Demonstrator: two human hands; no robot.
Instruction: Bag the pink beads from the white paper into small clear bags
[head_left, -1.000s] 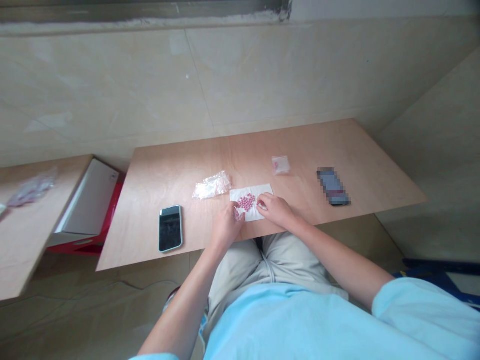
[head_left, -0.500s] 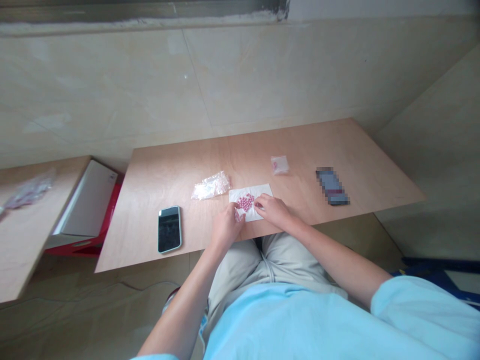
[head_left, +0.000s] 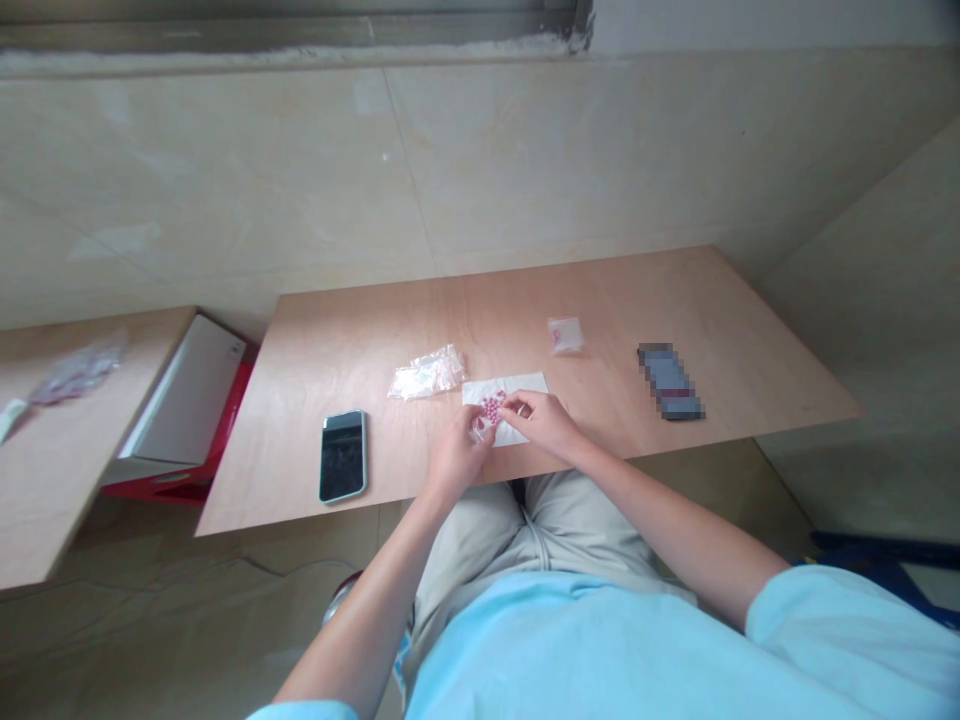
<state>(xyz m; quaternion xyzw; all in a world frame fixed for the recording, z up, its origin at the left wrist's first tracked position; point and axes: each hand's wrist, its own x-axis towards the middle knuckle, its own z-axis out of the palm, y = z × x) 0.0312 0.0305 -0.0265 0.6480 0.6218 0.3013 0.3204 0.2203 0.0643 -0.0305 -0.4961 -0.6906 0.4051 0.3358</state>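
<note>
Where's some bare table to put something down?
The table has bare patches between the clear bags and its back edge, and right of the pixelated object. It's crowded at the white sheet, where pink beads sit between the left hand and right hand.

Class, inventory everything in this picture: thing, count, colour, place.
Walls: two, beige, background
Frame: one, grey, top left
Main table: one, brown, centre
Side table: one, brown, left
Bundle: one, purplish, side table
White item: one, white, beside bundle
Box: one, white, between tables
Crate: one, red, by box
Cable: one, pale, floor
Blue object: one, blue, right edge
Phone: one, black, front left
Pixelated item: one, grey, table's right
Sheet: one, white, centre
Plastic bags: several, clear, left of sheet
Beads: many, pink, on sheet
Small bag: one, clear, beyond sheet
Clear item: one, translucent, sheet's left
Trousers: one pair, grey, below
Shirt: one, blue, bottom
Left hand: one, bare, around clear item
Right hand: one, bare, at beads
</note>
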